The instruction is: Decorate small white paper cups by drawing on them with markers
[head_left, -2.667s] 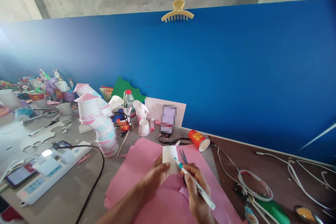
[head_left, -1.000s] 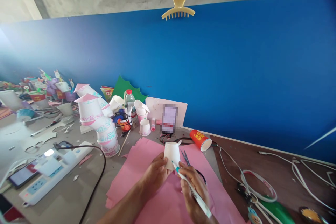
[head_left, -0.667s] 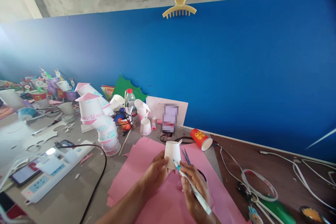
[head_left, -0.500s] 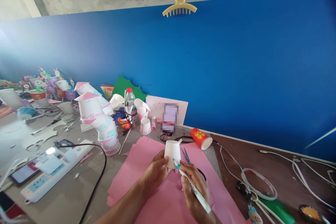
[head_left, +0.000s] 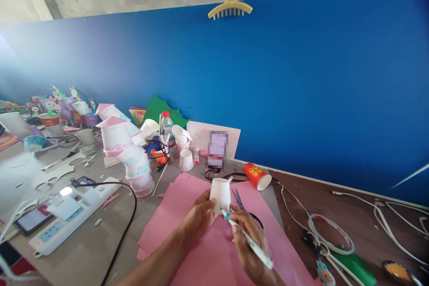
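Note:
A white paper cup, held upside down over pink paper, is gripped at its lower left by my left hand. In my right hand is a white marker with a teal tip, which meets the cup's side near the lower edge. A short teal mark shows on the cup there. Scissors lie on the paper just behind my right hand, which partly hides them.
Decorated stacked cups stand to the left, near a power strip and a black cable. A red paper cup lies on its side at the back. White cables spread over the right side.
The marker tip has shifted slightly left and down along the cup, and a small teal mark now shows. My left hand keeps its hold on the cup.

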Demonstrator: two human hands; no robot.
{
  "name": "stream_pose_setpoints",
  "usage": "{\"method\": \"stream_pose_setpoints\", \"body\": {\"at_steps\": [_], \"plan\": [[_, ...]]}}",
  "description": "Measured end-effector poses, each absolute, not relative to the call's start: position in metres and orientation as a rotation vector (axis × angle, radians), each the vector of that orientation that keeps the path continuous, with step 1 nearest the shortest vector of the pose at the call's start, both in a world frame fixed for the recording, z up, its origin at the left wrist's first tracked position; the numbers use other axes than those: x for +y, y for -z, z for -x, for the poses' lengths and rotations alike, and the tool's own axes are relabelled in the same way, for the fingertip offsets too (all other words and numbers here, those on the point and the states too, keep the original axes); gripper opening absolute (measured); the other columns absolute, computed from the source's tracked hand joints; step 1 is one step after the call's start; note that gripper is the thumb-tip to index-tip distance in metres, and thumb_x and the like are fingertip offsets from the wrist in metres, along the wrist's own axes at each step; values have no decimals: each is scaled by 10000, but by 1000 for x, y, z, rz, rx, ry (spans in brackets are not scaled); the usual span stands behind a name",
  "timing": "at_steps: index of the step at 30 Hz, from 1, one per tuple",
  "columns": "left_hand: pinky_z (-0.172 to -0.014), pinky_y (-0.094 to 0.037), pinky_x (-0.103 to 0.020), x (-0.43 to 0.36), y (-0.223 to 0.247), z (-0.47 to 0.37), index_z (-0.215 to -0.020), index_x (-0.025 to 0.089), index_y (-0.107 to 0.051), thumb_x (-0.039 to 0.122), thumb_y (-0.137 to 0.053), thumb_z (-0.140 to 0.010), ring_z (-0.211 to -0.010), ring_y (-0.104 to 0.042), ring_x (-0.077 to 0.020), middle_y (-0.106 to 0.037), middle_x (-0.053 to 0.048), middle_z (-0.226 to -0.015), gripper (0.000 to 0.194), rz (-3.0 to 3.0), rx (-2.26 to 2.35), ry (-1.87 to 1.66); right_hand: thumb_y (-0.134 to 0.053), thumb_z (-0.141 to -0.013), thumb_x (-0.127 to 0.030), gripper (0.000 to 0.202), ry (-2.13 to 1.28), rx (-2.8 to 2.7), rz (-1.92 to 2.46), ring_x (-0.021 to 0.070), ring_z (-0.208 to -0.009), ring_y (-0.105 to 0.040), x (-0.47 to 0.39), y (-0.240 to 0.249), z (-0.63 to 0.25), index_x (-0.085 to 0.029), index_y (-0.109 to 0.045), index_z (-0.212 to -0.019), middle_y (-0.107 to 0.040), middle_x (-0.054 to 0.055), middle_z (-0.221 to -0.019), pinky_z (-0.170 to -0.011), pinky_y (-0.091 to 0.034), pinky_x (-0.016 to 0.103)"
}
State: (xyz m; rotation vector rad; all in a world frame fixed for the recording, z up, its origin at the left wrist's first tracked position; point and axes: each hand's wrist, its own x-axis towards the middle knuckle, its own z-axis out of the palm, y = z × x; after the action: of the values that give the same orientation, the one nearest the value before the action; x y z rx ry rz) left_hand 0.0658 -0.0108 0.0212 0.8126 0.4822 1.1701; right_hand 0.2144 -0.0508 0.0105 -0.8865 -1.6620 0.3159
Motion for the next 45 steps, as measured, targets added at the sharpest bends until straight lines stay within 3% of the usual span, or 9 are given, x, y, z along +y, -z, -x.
{"method": "stream_pose_setpoints", "body": {"at_steps": [5, 11, 17, 23, 27, 37, 45], "plan": [[-784, -439, -325, -11, -21, -66, -1104, 149, -680, 296, -662, -805, -858, -654, -238, -725, -96, -881, 334, -781, 427, -1156, -491, -933, -189, 130, -401, -1606, 889, 205, -918, -711, -51, -11, -215, -248, -601, -968, -696, 40, -900, -720, -580, 279], [-850, -449, -350, -10, -16, -66, -1167, 151, -654, 289, -665, -804, -931, -663, -258, -732, -114, -954, 388, -761, 420, -1157, -500, -954, -246, 112, -404, -1547, 925, 141, -631, -651, -51, -12, -212, -250, -609, -980, -648, -3, -811, -577, -544, 238], [-834, -452, -333, -10, -18, -67, -1176, 146, -642, 299, -707, -774, -947, -661, -258, -735, -110, -956, 435, -746, 432, -1164, -511, -951, -252, 122, -389, -1540, 918, 155, -710, -667, -48, -11, -211, -241, -628, -980, -674, 15, -851, -631, -553, 243], [-723, -443, -310, -8, -17, -66, -1009, 125, -700, 303, -705, -767, -863, -658, -240, -733, -102, -887, 301, -752, 480, -1174, -510, -949, -307, 171, -463, -1428, 1017, 165, -676, -678, -48, -9, -212, -224, -660, -944, -689, 25, -803, -579, -551, 238], [-775, -442, -325, -7, -13, -64, -951, 124, -715, 316, -706, -762, -837, -643, -222, -731, -99, -889, 269, -707, 478, -1171, -520, -938, -365, 210, -558, -1343, 1074, 168, -606, -658, -47, -9, -214, -215, -661, -900, -689, 24, -736, -517, -532, 242], [-825, -441, -357, -6, -10, -61, -1032, 101, -702, 330, -680, -797, -897, -632, -247, -725, -133, -963, 329, -692, 449, -1137, -543, -921, -420, 263, -647, -1231, 1101, 174, -655, -652, -40, -3, -218, -199, -676, -868, -679, 29, -712, -586, -534, 266], [-872, -454, -359, -1, -4, -56, -967, 125, -724, 302, -697, -793, -920, -621, -227, -722, -86, -955, 249, -551, 438, -1169, -544, -910, -420, 276, -666, -1266, 1096, 172, -609, -628, -41, -4, -218, -194, -681, -829, -656, 22, -659, -543, -514, 257]]}}
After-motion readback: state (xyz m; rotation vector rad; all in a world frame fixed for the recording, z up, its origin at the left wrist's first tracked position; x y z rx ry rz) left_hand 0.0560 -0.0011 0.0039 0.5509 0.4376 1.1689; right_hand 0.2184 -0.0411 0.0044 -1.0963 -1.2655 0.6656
